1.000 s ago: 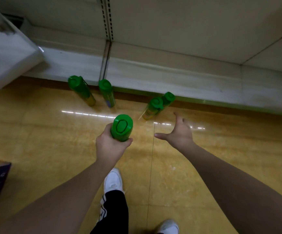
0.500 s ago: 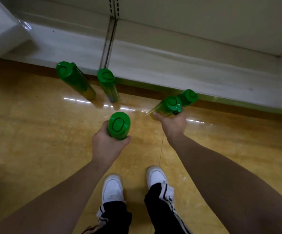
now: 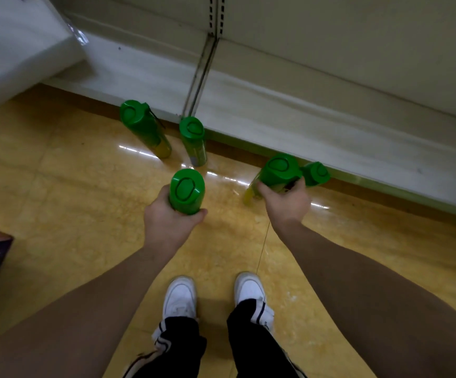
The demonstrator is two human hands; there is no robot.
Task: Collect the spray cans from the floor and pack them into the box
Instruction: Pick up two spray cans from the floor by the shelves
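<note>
While in both hands (image 3: pixel 167 222) (image 3: pixel 287 205) — cans (image 3: pixel 186 190) (image 3: pixel 280 170) vert., cap-up.

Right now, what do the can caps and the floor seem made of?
Caps: likely moulded plastic, satin green, with an oval outline pressed into the top. Floor: probably polished stone or glazed tile, glossy yellow; it mirrors a light strip and shows a thin joint.
</note>
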